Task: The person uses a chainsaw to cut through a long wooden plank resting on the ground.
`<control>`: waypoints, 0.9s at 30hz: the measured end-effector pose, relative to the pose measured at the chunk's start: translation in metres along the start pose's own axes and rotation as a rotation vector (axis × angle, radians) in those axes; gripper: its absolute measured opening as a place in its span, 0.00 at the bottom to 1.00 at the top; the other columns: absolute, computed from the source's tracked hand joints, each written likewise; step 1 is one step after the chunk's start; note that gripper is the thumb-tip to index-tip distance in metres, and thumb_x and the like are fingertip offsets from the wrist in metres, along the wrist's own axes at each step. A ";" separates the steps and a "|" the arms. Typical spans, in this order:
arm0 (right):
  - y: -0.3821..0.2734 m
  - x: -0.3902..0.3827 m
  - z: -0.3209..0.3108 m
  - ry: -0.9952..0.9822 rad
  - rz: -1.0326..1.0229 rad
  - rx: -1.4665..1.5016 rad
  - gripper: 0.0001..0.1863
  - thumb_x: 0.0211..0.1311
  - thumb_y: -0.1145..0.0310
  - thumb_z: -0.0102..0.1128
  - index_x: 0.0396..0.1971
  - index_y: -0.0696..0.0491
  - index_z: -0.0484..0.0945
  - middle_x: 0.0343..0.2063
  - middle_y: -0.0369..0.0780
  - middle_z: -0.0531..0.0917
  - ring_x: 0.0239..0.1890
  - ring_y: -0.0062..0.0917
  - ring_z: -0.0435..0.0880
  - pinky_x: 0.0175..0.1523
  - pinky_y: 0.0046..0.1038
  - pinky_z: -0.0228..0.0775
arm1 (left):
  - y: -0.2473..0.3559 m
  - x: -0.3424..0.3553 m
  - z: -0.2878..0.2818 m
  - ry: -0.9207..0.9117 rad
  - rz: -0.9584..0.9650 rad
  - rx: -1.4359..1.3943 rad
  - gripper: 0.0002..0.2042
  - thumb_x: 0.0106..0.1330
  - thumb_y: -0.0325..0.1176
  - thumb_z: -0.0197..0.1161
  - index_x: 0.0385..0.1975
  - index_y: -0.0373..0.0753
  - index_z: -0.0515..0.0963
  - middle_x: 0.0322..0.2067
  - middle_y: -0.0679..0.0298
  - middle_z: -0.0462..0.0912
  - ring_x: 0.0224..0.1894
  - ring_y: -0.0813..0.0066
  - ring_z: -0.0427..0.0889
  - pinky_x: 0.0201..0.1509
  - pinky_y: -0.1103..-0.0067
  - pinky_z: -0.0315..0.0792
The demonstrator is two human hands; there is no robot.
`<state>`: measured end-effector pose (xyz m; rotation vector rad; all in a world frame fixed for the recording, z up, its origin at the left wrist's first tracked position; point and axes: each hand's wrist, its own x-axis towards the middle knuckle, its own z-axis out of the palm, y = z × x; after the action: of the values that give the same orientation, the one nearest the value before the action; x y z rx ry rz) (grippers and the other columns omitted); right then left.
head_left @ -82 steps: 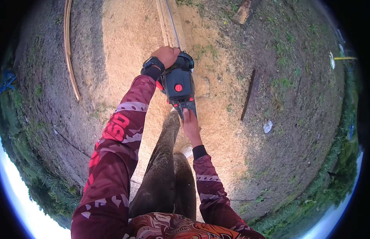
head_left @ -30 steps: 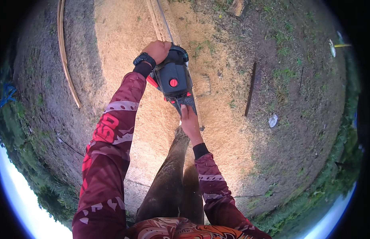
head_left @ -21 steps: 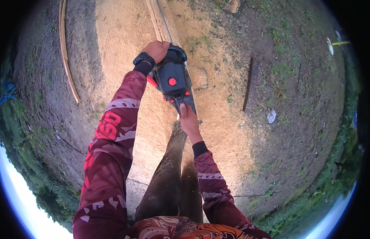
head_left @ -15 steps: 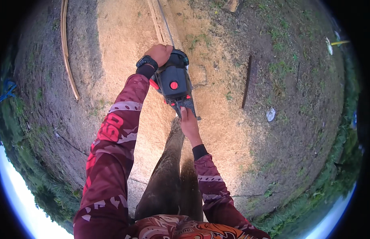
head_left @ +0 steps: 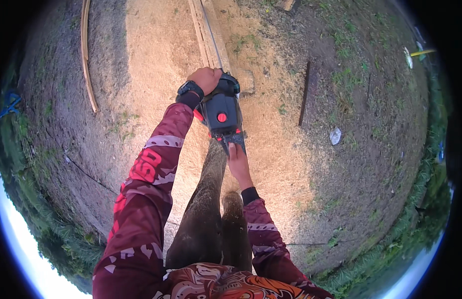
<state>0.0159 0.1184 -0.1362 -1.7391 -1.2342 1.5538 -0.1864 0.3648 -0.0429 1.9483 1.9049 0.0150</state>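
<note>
Both my hands grip a black chainsaw with a red round cap, held in front of my legs. My left hand, with a dark watch at the wrist, is wrapped round the front handle. Around the rear handle, my right hand is closed, its thumb on top. The thin guide bar points away from me, along or in a long sawn timber on the ground. Slots or gaps run along that timber's face. How deep the bar sits in the wood I cannot tell.
Pale sawdust covers the ground around the timber and my feet. Thin wooden strips lie at the left. To the right are a dark narrow bar, a crumpled clear wrapper and grass patches. A wood block lies at the far edge.
The chainsaw and both hands sit slightly lower and to the right in the picture. My legs have shifted, the right knee showing more. Both hands keep their grip.
</note>
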 end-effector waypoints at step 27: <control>0.095 -0.183 -0.055 -0.021 0.060 -0.049 0.29 0.78 0.47 0.39 0.51 0.60 0.75 0.44 0.58 0.82 0.51 0.55 0.80 0.53 0.45 0.70 | 0.082 -0.183 0.095 -0.006 -0.046 -0.116 0.23 0.72 0.47 0.43 0.33 0.34 0.81 0.34 0.43 0.84 0.38 0.40 0.83 0.45 0.54 0.77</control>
<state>0.1071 -0.0723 -0.1112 -1.8106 -1.2506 1.5918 -0.0923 0.1646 -0.0548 1.8265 1.9004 0.1049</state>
